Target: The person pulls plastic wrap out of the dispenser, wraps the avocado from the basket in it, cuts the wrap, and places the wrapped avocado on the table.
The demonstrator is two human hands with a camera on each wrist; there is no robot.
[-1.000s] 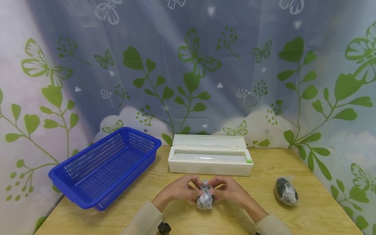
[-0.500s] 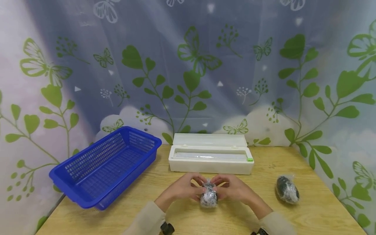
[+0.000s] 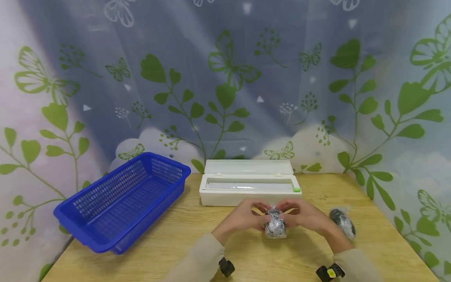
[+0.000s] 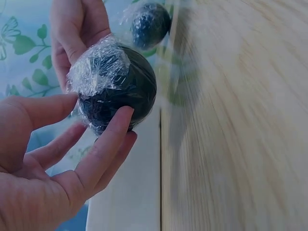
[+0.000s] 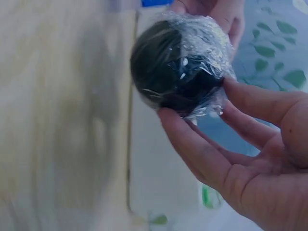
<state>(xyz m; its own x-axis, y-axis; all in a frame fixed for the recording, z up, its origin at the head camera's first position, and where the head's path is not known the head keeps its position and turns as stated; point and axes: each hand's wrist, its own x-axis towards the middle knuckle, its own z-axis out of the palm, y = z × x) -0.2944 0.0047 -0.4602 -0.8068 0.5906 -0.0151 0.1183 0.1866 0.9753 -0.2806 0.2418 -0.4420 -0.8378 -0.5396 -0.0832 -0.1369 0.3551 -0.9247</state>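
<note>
A dark, rounded, avocado-like fruit (image 3: 276,228) wrapped in crinkled cling film is held up over the table, in front of the white box. My left hand (image 3: 248,216) grips its left side, fingers curved and thumb on the film. From the other side my right hand (image 3: 305,214) holds it the same way. Both wrist views show the film bunched on one side of the fruit (image 4: 120,84), with smooth dark skin elsewhere. A second wrapped dark fruit (image 3: 341,222) lies on the table beyond my right forearm, partly hidden by it.
Behind my hands a long white cling film dispenser box (image 3: 225,199) stands with its lid raised and a roll inside. A blue slotted basket (image 3: 128,235) stands at the left. A patterned curtain (image 3: 225,117) hangs behind the wooden table (image 3: 169,250).
Both hands have moved to the right and slightly away from me, carrying the wrapped fruit between them. My right forearm now partly covers the second fruit. The view has shifted a little.
</note>
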